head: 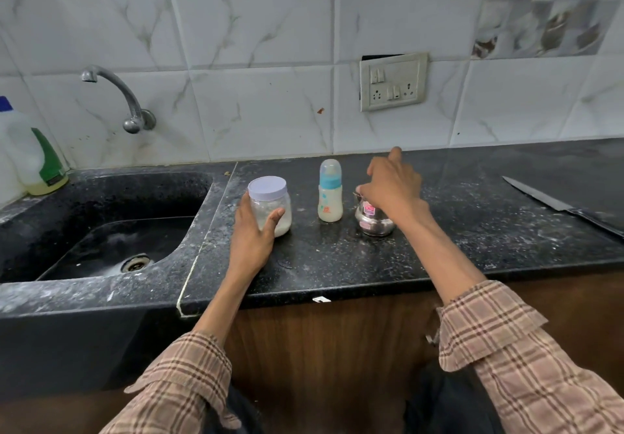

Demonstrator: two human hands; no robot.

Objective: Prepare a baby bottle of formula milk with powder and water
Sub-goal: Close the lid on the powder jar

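Hands apart at the setting-out stage: our left hand [254, 231] gripped the lidded powder jar [270, 204]; our right hand [391, 186] pinched the rim of the steel water pot [373, 220]. Between them the capped baby bottle [330, 191] stood upright. We judged steadying the jar before unscrewing wise. The speckled black table [439, 248] adjoined a sink [111, 231] under marble-look wall tiles [253, 62].

Black speckled counter [337, 264] carries jar [271, 205], baby bottle [330, 192], steel pot [373, 219], knife [560, 205] at right; sink [101, 231] at left.
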